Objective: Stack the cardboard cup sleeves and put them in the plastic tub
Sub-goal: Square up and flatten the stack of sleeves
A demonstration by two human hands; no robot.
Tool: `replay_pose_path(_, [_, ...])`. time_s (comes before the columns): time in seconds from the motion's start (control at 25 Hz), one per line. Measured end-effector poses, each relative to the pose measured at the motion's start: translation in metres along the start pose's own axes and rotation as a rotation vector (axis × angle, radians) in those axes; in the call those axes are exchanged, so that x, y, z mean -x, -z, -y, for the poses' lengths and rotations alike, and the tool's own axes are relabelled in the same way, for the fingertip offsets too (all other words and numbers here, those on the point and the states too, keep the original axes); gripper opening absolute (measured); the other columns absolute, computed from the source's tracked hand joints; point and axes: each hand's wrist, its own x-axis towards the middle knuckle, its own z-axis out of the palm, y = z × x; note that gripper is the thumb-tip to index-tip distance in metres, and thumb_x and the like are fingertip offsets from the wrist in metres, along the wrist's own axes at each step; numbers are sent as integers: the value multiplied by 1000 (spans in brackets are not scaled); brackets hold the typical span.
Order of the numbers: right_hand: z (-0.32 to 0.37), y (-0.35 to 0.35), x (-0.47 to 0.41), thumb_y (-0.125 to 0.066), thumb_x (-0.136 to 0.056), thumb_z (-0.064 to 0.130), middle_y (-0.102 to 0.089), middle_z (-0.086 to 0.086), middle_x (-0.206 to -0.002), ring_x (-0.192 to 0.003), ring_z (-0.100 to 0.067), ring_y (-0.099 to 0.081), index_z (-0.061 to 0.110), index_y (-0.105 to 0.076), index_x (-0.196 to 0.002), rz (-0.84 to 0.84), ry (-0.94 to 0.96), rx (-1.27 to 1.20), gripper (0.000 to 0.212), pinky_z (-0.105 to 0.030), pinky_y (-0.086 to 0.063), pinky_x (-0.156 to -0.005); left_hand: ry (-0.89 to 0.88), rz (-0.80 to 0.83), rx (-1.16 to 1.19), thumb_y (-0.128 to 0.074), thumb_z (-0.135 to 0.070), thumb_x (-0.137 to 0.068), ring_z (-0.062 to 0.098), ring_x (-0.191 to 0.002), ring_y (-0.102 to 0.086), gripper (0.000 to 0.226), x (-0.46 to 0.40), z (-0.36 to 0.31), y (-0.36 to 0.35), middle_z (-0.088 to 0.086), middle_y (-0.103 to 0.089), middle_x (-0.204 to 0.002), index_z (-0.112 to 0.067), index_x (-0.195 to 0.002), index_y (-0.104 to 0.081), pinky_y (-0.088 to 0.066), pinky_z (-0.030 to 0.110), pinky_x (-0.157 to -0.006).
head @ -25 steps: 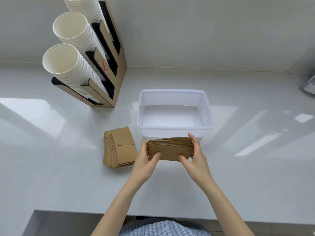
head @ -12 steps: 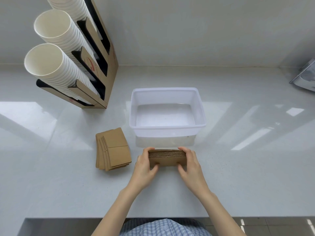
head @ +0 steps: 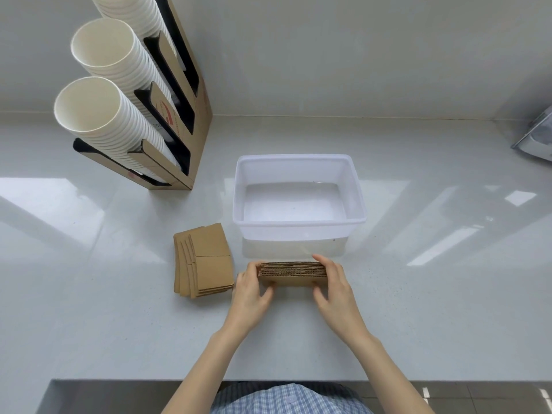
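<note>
A stack of brown cardboard cup sleeves (head: 292,274) stands on its long edge on the white counter, just in front of the plastic tub (head: 298,227). My left hand (head: 252,289) grips its left end and my right hand (head: 334,286) grips its right end, fingers over the top edge. The translucent white tub has nothing inside. A second fanned pile of flat sleeves (head: 203,260) lies on the counter to the left of the held stack, apart from my hands.
A cardboard dispenser (head: 182,121) with rows of white paper cups (head: 98,115) stands at the back left. A metal object (head: 536,141) shows at the right edge. The counter's front edge (head: 268,380) runs below my forearms.
The sleeve stack went from tilted, showing its face, to upright on its edge, squared between both hands. The head camera shifted slightly.
</note>
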Motion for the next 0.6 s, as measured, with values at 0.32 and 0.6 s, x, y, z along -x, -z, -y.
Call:
replay_pose_path(0.32, [11,11,0,-52,-85,8,-57,3,-106,-89,-3,-53,27,-46,-116,13,-83,-113,37,-2,-39,-72,26,32,233,-52,-12,-86,7,-88,-55,16,1,-14,13,-3,-60,-99,-26,-92,-48,-41,4,-68])
replay_pose_path(0.6, [45,13,-7,-57,-83,18,-62,10,-95,-74,-6,-60,28,-50,-105,165,-156,-332,25,-16,-49,-68,62,-32,638,-52,-16,-88,3,-80,-63,9,1,-31,45,-4,-64,-88,-25,-91,-52,-53,14,-68])
